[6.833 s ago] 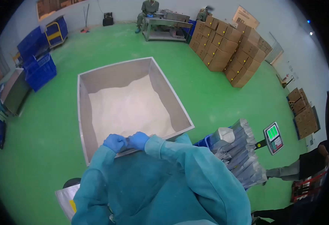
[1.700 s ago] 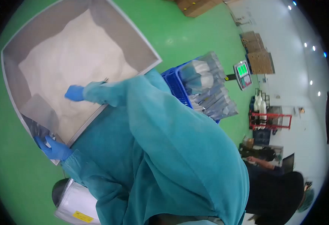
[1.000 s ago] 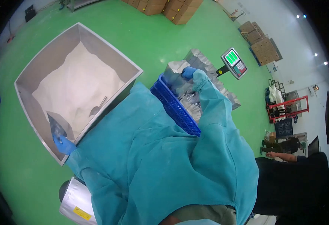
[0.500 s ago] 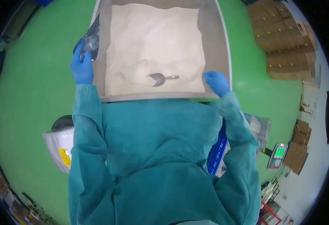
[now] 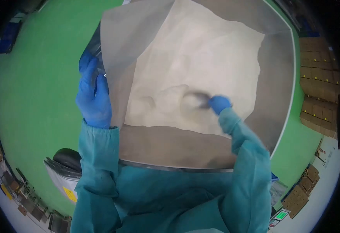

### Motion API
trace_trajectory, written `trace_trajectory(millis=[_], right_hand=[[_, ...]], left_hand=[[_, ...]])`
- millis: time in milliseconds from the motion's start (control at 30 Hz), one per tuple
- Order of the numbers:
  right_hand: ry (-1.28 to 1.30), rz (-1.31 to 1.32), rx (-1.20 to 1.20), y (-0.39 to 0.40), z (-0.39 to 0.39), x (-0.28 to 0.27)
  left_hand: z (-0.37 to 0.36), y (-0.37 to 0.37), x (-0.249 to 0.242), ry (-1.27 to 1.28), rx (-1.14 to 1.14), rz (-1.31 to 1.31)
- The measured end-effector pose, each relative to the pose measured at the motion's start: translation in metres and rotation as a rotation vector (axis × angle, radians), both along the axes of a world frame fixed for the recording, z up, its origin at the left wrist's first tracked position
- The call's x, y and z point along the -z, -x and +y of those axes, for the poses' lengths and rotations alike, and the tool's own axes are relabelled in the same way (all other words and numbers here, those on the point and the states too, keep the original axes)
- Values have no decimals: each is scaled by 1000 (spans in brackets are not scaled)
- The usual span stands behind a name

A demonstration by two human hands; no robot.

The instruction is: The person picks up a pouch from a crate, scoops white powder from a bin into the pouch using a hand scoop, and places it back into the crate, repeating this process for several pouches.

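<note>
Pale powder [image 5: 220, 58] fills much of a grey metal bin [image 5: 177, 149], with small mounds and hollows near its front. My right hand [image 5: 219, 104] is closed around the handle of a metal scoop [image 5: 199, 99]. The scoop is smeared by motion and its blade is at the powder's surface. At the bin's left side, my left hand [image 5: 94, 97] grips a dark, shiny plastic bag [image 5: 95, 46]. Most of that bag is hidden behind the hand and the bin's wall. Both hands wear blue gloves.
Stacked cardboard boxes [image 5: 317, 73] stand at the right. A white package with a yellow label [image 5: 67, 184] lies at lower left, beside a dark rounded object [image 5: 67, 158]. A scale with a lit green display [image 5: 280, 216] is at lower right. The floor [image 5: 45, 93] is green.
My right hand has moved from the bin's right edge into the bin and taken hold of the scoop. The view has shifted closer over the bin. My left hand still holds the bag.
</note>
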State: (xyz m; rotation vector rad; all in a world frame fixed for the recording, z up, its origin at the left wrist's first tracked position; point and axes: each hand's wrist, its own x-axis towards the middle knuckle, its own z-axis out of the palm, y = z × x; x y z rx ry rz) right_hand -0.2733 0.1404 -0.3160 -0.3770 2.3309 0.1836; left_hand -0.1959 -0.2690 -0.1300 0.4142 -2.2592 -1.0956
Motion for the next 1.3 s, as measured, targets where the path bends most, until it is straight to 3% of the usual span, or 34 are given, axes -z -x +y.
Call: trace_trajectory(millis=[33, 100, 167, 200, 267, 300, 333, 467, 600, 767, 1000, 1067, 1133, 1200, 1300], right_hand=[[17, 152, -156, 35, 9, 4], [85, 366, -42, 116, -21, -29], [54, 585, -84, 206, -33, 3], [59, 607, -12, 237, -58, -3], [129, 569, 202, 300, -94, 40], [207, 540, 82, 305, -109, 66], [284, 509, -34, 303, -131, 85], [394, 369, -66, 225, -203, 95], [381, 189, -263, 180, -185, 97], [395, 8, -460, 89, -173, 85], [455, -201, -451, -10, -162, 117], [356, -350, -367, -18, -155, 128], [387, -242, -340, -27, -143, 90], [388, -220, -303, -35, -126, 43], [356, -203, -263, -13, -98, -39]], left_hand=[[3, 0, -3, -13, -25, -31], [7, 0, -6, -40, -80, -80], [5, -1, 3, -23, -112, -85], [4, -2, 6, -13, -133, -85], [3, -5, 5, -34, -172, -138], [4, -5, 4, -48, -190, -164], [4, -3, 5, -32, -189, -157], [8, -3, 0, -66, -244, -226], [4, -8, 6, -3, -237, -189], [12, -2, -10, -145, -89, -110], [2, -7, -3, -70, -21, -167], [5, -2, -15, 449, 79, -174], [12, 7, -33, 670, 172, -210], [36, 10, -61, 556, 266, -313], [54, 33, -51, 514, 398, -702]])
